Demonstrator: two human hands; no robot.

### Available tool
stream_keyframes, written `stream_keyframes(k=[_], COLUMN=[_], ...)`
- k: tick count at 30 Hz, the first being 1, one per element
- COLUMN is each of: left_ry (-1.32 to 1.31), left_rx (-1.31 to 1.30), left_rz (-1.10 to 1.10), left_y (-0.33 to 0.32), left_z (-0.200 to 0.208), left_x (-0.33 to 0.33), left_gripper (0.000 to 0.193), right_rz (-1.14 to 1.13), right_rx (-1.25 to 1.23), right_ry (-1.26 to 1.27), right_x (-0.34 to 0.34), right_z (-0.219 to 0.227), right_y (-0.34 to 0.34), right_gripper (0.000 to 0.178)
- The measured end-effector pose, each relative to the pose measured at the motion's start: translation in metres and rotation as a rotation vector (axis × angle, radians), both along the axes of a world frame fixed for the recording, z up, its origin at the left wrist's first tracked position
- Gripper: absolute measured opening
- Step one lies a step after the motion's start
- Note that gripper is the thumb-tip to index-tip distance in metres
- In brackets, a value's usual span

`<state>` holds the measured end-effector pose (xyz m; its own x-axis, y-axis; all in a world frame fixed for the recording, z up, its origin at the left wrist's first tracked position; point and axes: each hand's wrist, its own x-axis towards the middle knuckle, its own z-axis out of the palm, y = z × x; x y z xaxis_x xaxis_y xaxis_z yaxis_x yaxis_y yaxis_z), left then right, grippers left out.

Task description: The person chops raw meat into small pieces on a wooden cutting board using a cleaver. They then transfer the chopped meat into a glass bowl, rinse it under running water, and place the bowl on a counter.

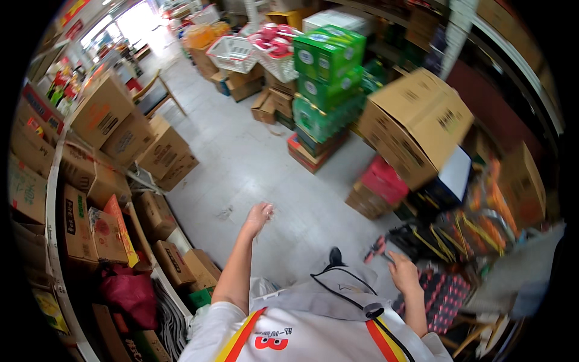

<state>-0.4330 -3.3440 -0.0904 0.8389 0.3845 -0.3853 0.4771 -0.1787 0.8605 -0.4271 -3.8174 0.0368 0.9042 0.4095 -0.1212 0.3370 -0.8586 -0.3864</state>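
Note:
My left hand point(259, 218) is stretched forward over the grey floor, its fingers curled together. A thin pale thing may hang below it, but it is too small to make out. On the right, my right hand point(404, 274) is held low in front of me with its fingers bent. At its fingertips is a slim red and grey object point(378, 248), blurred, its kind unclear. Behind that hand lie a dark cloth with pink spots point(439, 295) and black bags with yellow straps point(455, 241).
Left, shelves hold cardboard boxes point(108, 235) and a dark red bag point(128, 297). Ahead stand stacked green packs point(329, 66), white baskets point(232, 54) and a chair point(158, 96). A large carton point(416, 120) tops a pile at right. Grey floor point(241, 151) runs between.

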Motion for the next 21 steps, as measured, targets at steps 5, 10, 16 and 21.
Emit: stream_keyframes(k=[5,10,16,21], left_ry=[0.000,0.392,0.658,0.610], left_rx=[0.172,0.046,-0.488,0.349], left_rz=[0.241,0.720,1.138,0.704], left_y=[0.137,0.183,0.119,0.247], left_z=[-0.046,-0.115,-0.123,-0.153], left_x=[-0.021,-0.166,-0.253,-0.159], left_gripper=[0.029,0.036,0.025,0.017], right_rz=[0.273,0.717,1.234,1.317], right_rx=[-0.066,0.069,0.266,0.054], right_ry=[-0.035,-0.079,-0.080,0.072], right_x=[0.185,0.336,0.390,0.460], right_z=[-0.021,-0.013,0.005,-0.041], right_y=[0.125,0.376,0.686,0.831], right_gripper=[0.030,0.026,0.025,0.031])
